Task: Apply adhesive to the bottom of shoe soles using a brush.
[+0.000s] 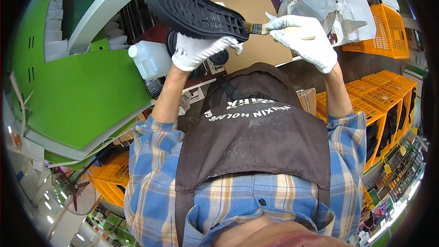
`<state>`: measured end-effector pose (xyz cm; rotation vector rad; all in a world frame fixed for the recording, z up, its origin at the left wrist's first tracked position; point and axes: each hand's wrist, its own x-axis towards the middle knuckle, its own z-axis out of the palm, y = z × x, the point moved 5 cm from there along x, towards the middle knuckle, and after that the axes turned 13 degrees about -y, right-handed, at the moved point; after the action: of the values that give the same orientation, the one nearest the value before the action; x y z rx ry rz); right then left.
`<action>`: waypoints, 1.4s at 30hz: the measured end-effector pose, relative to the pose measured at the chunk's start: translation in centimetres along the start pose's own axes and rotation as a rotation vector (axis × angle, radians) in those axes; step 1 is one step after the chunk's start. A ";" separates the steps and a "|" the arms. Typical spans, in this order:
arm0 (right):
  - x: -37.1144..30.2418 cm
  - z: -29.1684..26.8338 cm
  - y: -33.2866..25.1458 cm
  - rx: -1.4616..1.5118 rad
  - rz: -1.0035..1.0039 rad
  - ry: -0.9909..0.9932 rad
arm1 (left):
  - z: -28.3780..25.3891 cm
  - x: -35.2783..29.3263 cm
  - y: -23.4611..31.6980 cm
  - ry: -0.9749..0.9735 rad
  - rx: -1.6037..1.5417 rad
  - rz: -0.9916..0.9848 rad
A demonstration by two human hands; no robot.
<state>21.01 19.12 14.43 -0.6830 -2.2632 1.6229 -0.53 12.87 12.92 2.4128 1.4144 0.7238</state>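
Note:
My left hand, in a white glove, holds up a black shoe sole from below, its patterned tread turned toward me. The sole slants across the worktable, one end high on the left. A flat brush is gripped in my right hand, also white-gloved, and its bristles meet the sole's right end. Whether they touch the edge or the hidden side, I cannot tell. Under my left hand, more black soles lie partly covered. Flat on the table behind is a cardboard sheet.
A white plastic jug stands left of my left wrist. Beyond my right hand are a translucent container and a white nozzle-topped bottle. Orange crates stand at the right, several holding black items. A green surface fills the left side.

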 end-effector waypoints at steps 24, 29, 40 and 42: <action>0.3 0.9 -2.1 0.142 0.175 0.072 | 1.9 -0.9 -1.1 0.305 -0.088 0.266; -0.1 1.7 -2.2 0.146 0.195 -0.019 | 1.9 -0.8 -1.0 0.314 -0.023 0.273; -1.1 2.6 -1.9 0.165 0.082 -0.059 | 2.3 -1.0 -1.7 0.385 0.025 0.291; -1.2 2.9 -1.7 0.295 0.180 -0.079 | 2.3 -1.3 -1.7 0.398 0.026 0.275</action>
<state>20.26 15.72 15.10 -0.7749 -1.9985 2.0483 -1.08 12.67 9.80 2.6159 1.2287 1.3203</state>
